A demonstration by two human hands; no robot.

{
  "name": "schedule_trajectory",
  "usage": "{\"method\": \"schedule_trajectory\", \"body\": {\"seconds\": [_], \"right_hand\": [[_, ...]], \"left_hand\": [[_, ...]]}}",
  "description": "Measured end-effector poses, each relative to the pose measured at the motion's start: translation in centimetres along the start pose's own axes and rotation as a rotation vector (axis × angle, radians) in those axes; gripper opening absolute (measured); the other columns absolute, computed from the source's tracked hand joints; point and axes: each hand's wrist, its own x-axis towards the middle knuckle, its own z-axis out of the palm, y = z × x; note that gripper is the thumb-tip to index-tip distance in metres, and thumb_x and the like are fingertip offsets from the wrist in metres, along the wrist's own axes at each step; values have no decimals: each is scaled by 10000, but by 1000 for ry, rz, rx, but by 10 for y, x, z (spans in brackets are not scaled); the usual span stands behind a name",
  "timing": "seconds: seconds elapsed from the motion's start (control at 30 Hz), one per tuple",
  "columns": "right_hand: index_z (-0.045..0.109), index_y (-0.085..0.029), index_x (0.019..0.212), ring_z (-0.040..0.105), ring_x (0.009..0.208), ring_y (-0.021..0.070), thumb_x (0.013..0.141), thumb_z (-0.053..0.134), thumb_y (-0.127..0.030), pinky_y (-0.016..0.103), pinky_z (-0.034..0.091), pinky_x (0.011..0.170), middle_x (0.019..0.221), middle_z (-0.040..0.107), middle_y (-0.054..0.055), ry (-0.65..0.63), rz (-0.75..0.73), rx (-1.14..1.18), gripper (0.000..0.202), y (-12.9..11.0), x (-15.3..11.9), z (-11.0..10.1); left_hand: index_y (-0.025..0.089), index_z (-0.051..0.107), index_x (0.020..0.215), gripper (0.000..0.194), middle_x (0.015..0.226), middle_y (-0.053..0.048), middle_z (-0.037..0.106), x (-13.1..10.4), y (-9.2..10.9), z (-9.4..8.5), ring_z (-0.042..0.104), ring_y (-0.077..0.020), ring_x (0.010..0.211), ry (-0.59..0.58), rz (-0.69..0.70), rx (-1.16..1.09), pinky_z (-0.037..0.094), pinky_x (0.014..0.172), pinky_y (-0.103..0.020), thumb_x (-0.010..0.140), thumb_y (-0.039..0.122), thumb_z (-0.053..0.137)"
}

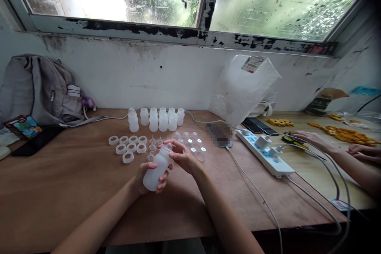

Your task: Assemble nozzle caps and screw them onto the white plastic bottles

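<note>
Bottle [156,172]: leaned within the left hand [144,174], which gripped its body
Right hand [185,158]: pinched the top
Other bottles [153,122]: stood beyond, contents unclear

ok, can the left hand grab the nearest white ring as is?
Probably not without letting go: the left hand is wrapped around the bottle, though nothing visible blocks the white ring.

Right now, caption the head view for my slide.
Left hand grips a frosted bottle, right fingers at its top, with pale rings and more bottles beyond.
</note>
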Motion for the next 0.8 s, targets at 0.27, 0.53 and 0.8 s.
{"method": "schedule_trajectory", "body": {"seconds": [0.27,0.53,0.8], "right_hand": [[515,-209,973,533,669,140,641,652,-276,199,402,429,974,585,67,-53,2,95,365,5,1,-3],[505,-212,905,508,580,107,635,673,-292,186,374,394,806,555,5,-4,4,31,328,6,2,-1],[472,-214,821,512,558,90,701,601,-360,151,239,341,797,588,-13,264,-17,-112,228,13,5,15]], "left_hand": [[113,489,952,381,573,4,473,0,1,-2,488,-122,444,-104,-5,-67,362,363,-210,674,369,442],[100,500,984,394,591,-12,485,-1,1,-4,499,-130,463,-96,11,-45,391,380,-223,692,352,422],[115,512,929,280,626,-35,526,4,3,6,529,-145,497,173,55,229,400,427,-243,720,285,436]]}}
